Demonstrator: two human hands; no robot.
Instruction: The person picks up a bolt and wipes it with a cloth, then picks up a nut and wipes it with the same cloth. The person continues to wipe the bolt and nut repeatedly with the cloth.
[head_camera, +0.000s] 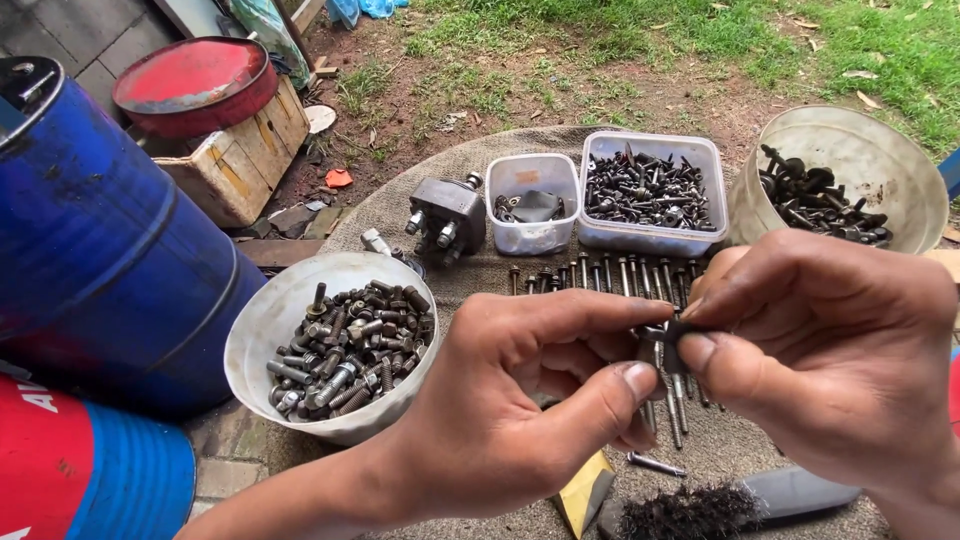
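Two bare grips, left, right, no sleeves, gloves, rings

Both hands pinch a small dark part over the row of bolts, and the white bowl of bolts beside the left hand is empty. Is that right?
Not quite. In the head view the white bowl is not empty: it holds a heap of bolts and nuts. The rest stands: left hand and right hand pinch the small dark part over the row of bolts.

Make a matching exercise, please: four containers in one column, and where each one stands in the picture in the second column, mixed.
1. White bowl of bolts
2. Blue drum
3. Small tub
4. Red lid

a. on a wooden box, upper left
b. left of the large tub
c. left edge
d. beside the left hand

Pairs: 1-d, 2-c, 3-b, 4-a
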